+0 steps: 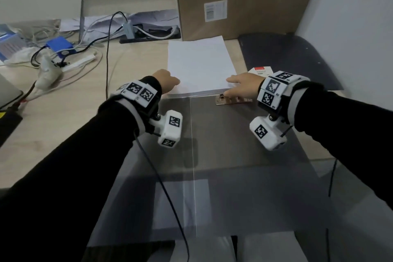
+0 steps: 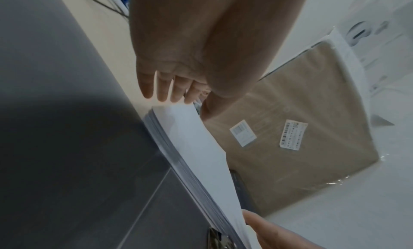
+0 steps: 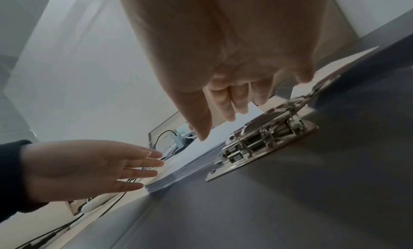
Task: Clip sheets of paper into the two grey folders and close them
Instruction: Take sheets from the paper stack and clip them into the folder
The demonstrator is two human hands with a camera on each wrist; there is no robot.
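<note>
**Both hands at the near corners of the paper stack, clip just short of it**

Nearest the person, the open grey folder point(image 1: 244, 151) lay flat across the table point(image 1: 63, 117), its central fold running away from the body toward the paper stack point(image 1: 201, 66). At the folder's far edge, on its right half, sat the metal lever clip point(image 1: 232, 100), its long axis running across the folder, parallel to the stack's near edge. In the right wrist view the clip's arm looked raised, though that is a judgement from a steep angle.

Just beyond the clip lay the stack, its long axis pointing away from the person, its near edge touching or overlapping the folder's far edge. The left hand point(image 1: 168, 83) was at the stack's near-left corner, fingers straight and loosely spread, holding nothing. The right hand point(image 1: 242, 86) was at the near-right corner, directly over the clip, fingers extended with the tips on or just above the top sheet; whether a sheet was pinched could not be told.

The right hand seemed the nearer to both clip and paper. Sheets would probably have to slide toward the person, onto the folder and under the clip.

Left of the stack ran cables point(image 1: 106, 53) on otherwise open table; just right of it lay a small white box point(image 1: 260, 71). Beyond it, a cardboard box point(image 1: 244, 0) stood close, closing off room that way.
</note>
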